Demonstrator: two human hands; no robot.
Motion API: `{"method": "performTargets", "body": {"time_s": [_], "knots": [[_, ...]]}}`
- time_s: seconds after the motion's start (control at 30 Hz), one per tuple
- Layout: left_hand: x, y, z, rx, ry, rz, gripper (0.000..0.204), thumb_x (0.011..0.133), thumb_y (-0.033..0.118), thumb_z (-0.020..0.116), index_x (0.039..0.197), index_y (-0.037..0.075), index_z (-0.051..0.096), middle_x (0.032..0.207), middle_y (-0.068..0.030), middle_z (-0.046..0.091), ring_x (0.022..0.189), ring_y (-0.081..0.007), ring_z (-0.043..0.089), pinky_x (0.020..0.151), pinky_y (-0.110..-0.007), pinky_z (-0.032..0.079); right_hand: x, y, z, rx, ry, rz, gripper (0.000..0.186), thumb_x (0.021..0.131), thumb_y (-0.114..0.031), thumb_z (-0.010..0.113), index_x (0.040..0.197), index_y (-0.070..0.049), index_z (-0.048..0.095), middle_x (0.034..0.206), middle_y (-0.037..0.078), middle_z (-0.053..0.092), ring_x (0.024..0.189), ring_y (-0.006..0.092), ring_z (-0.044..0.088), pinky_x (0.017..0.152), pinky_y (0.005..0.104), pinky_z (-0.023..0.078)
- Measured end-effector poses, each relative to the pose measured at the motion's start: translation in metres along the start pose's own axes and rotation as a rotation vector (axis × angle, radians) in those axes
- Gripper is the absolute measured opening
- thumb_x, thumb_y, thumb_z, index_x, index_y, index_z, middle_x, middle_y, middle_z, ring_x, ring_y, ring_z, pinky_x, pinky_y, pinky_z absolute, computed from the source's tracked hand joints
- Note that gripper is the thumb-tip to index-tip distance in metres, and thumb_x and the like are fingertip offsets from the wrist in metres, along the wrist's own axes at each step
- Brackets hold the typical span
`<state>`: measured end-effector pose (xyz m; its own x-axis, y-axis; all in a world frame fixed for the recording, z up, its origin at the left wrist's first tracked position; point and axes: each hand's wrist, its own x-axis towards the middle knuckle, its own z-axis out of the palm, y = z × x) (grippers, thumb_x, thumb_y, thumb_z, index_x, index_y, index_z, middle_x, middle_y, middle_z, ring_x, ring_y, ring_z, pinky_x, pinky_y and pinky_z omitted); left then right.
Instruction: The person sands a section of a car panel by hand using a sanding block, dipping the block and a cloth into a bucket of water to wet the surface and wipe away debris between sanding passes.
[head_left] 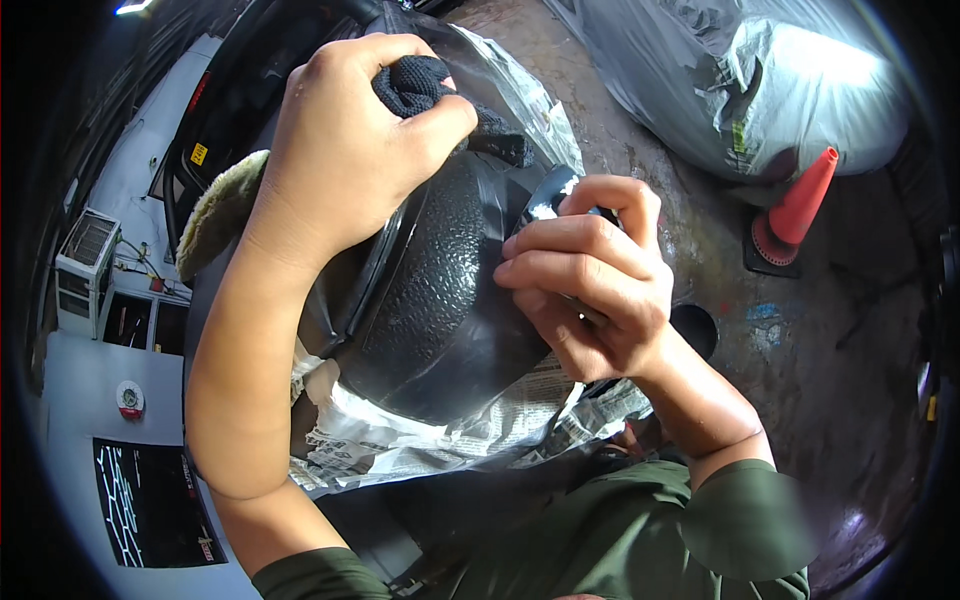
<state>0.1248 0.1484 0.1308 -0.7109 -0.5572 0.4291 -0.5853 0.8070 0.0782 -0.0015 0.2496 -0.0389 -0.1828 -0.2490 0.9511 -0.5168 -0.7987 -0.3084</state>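
"Fingers on the left hand (355, 145) are clamping round a bunched dark knit cloth (412, 85). What are the others doing?"

"Fingers on the right hand (595, 270) are curling tight round a shiny dark thing (540, 200) with white bits on it. They are hiding most of it, so I can't tell what it is."

"Where are they working?"

"Around the black bumpy piece (425, 290). The cloth is sitting by its far end, and the shiny thing is sitting by its right side. I can't tell if either is touching it."

"Why is the cloth all bunched up?"

"Maybe bunching is making it fit in one hand. The other fingers are wrapping round the shiny thing, maybe so it isn't slipping."

"And the newspaper (370, 440)?"

"It is poking out from under the black piece, maybe keeping the piece off what is below. A red cone (805, 200) is standing well off to the right of the piece."

"Is any writing showing?"

"The newspaper is showing tiny print, too small for reading. Up and left of the black piece, a yellow plate (199, 154) is showing dark marks. Down and left of it, a dark poster (150, 505) is showing white lines. I'm seeing no name on the black piece."
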Motion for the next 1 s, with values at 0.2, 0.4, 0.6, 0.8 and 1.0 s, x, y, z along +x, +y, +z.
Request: {"method": "performTargets", "body": {"time_s": [0.2, 0.4, 0.6, 0.8, 1.0], "knots": [[0.001, 0.002, -0.001, 0.006, -0.038, 0.016, 0.017, 0.084, 0.014, 0.076, 0.090, -0.002, 0.071, 0.082, -0.0068, 0.072, 0.077, -0.0133, 0.068, 0.076, -0.030, 0.053, -0.001, 0.002, -0.003, 0.038, -0.019, -0.017, 0.030, 0.062, -0.022, 0.073, 0.091, -0.014, 0.075, 0.101, -0.001, 0.071, 0.093, 0.0267, 0.060, 0.086, 0.0458, 0.039], [0.001, 0.003, 0.001, 0.000, -0.042, 0.003, 0.017, 0.085, 0.014, 0.076, 0.091, -0.001, 0.072, 0.082, -0.0068, 0.071, 0.077, -0.0124, 0.067, 0.077, -0.029, 0.053, -0.019, -0.027, 0.002, 0.030, -0.028, -0.137, 0.025, 0.076, -0.024, 0.065, 0.095, -0.014, 0.078, 0.104, -0.002, 0.073, 0.092, 0.0250, 0.064, 0.085, 0.0442, 0.040], [0.001, 0.001, -0.002, 0.008, -0.043, 0.033, 0.016, 0.085, 0.013, 0.075, 0.091, -0.002, 0.071, 0.081, -0.0056, 0.070, 0.077, -0.0111, 0.065, 0.075, -0.028, 0.051, -0.040, -0.040, -0.007, -0.202, -0.080, -0.039, 0.027, 0.074, -0.022, 0.072, 0.098, -0.022, 0.084, 0.116, -0.004, 0.078, 0.108, 0.0280, 0.059, 0.093, 0.0464, 0.043], [0.001, 0.003, -0.001, -0.023, -0.064, 0.035, 0.018, 0.085, 0.014, 0.076, 0.091, -0.002, 0.071, 0.080, -0.0049, 0.069, 0.077, -0.0108, 0.065, 0.076, -0.028, 0.051, -0.060, -0.043, -0.007, -0.157, -0.028, 0.075, 0.044, 0.066, -0.016, 0.072, 0.109, -0.018, 0.082, 0.119, -0.004, 0.078, 0.097, 0.0234, 0.059, 0.087, 0.0415, 0.039], [-0.003, 0.015, -0.004, 0.025, -0.056, 0.482, 0.013, 0.077, 0.006, 0.074, 0.086, 0.000, 0.066, 0.090, -0.0122, 0.069, 0.087, -0.0269, 0.068, 0.084, -0.034, 0.052, -0.079, -0.016, -0.054, -0.167, 0.047, 0.345, 0.032, 0.086, 0.007, 0.071, 0.115, -0.005, 0.076, 0.112, 0.010, 0.078, 0.097, 0.0266, 0.069, 0.093, 0.0404, 0.050]]}}
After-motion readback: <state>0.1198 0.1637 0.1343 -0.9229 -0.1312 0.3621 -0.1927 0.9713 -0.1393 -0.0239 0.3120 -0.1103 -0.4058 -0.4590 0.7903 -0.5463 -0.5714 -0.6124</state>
